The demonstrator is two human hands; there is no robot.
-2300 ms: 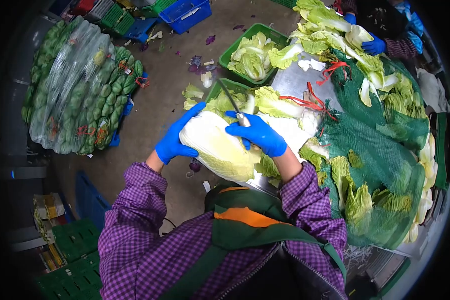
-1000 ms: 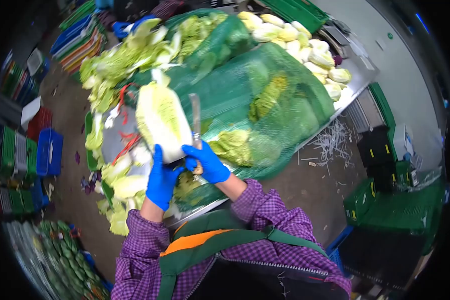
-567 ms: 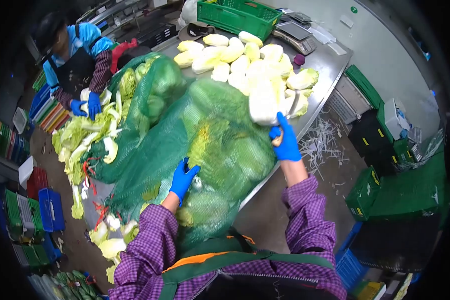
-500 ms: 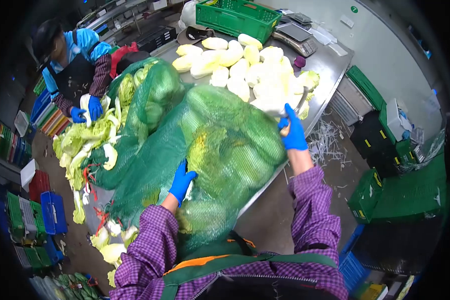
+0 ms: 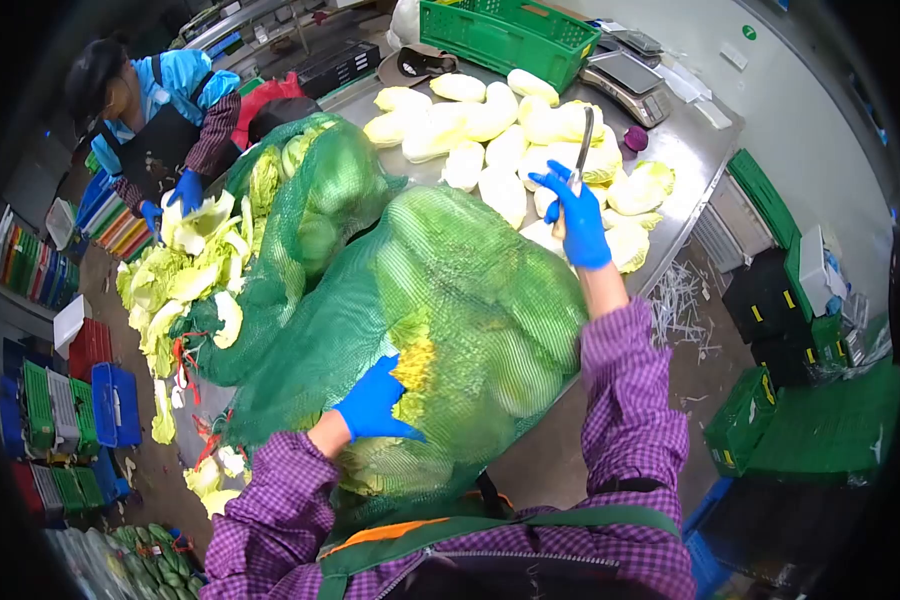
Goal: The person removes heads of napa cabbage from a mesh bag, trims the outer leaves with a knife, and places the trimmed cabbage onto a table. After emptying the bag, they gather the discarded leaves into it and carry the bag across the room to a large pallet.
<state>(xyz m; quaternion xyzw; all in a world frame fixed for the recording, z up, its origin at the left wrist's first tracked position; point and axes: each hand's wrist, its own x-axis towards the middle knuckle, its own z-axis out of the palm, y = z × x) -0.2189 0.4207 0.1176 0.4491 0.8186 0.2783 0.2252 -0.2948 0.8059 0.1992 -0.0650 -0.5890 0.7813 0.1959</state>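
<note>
A big green mesh bag full of cabbages lies on the metal table in front of me. My left hand, in a blue glove, is spread against the near side of the bag, beside a yellowed leaf. My right hand, also gloved, is closed round the handle of a knife, whose curved blade points up. Beneath and beyond that hand lie several pale trimmed cabbages. Another mesh bag with cabbages stands to the left.
At the left a co-worker in blue handles loose leaves. A green crate, a scale and a dark cap are at the table's far side. More crates stand on the floor.
My left hand has moved lower on the bag and its fingers have spread. My right hand has risen, with the knife turned more upright. The view has shifted slightly.
</note>
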